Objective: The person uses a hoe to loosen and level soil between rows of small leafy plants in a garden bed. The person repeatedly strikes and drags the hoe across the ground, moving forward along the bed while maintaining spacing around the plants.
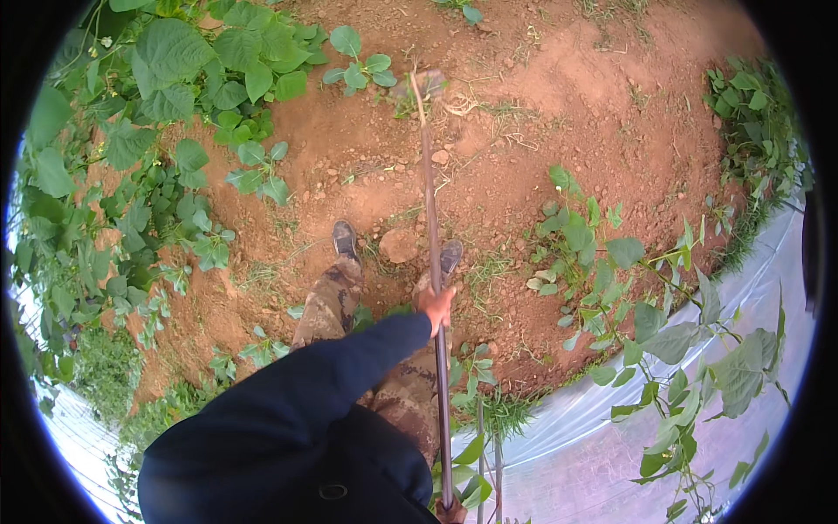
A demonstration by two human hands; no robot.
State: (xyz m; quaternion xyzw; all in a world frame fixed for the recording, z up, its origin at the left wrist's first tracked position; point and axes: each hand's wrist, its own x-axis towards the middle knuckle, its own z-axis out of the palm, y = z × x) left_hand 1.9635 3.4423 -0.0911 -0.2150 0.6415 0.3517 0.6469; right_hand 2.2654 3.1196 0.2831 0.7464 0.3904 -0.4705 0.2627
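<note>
A long-handled hoe (429,190) runs from the bottom of the view up to the soil ahead of my feet. My left hand (437,310), at the end of a dark blue sleeve, is closed around the middle of its shaft. Lower down, my right hand (450,511) grips the shaft near its rear end, partly cut off by the picture's edge. The hoe's blurred head (422,85) is at the ground beside dry roots and weeds (461,103), just right of a young broad-leaved seedling (357,71).
Leafy bean-like vines (173,59) crowd the left side. More plants (579,229) grow at the right, before clear plastic sheeting (589,445). A rounded stone or clod (399,245) lies between my shoes. Another seedling (262,171) stands ahead on the left; thin poles (499,471) rise at the bottom.
</note>
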